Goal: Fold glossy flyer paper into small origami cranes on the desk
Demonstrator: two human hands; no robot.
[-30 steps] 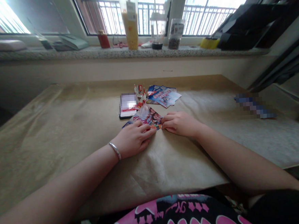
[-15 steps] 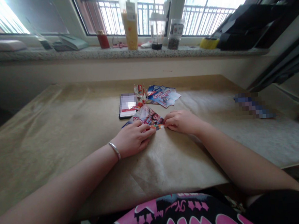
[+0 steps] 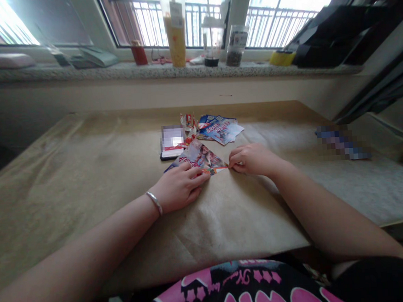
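A printed sheet of paper (image 3: 205, 156), folded to a triangle, lies on the table with its point away from me. My left hand (image 3: 178, 187), a silver bangle at the wrist, rests on the sheet's left and near edge, fingers stretched out and pressing it down. At the sheet's right corner my right hand (image 3: 252, 160) pinches the paper between thumb and fingers. A narrow coloured strip shows along the near fold between the hands. Part of the sheet is hidden under my left fingers.
A phone (image 3: 172, 144) lies just behind the sheet, beside crumpled red-and-white paper pieces (image 3: 188, 124). Several printed sheets (image 3: 220, 129) are fanned out farther back. A blurred blue item (image 3: 342, 143) is at the table's right. Cups (image 3: 175, 37) stand on the windowsill.
My right hand has slid a little to the right along the near edge to the corner, uncovering more of the folded sheet. My left hand has stayed in place.
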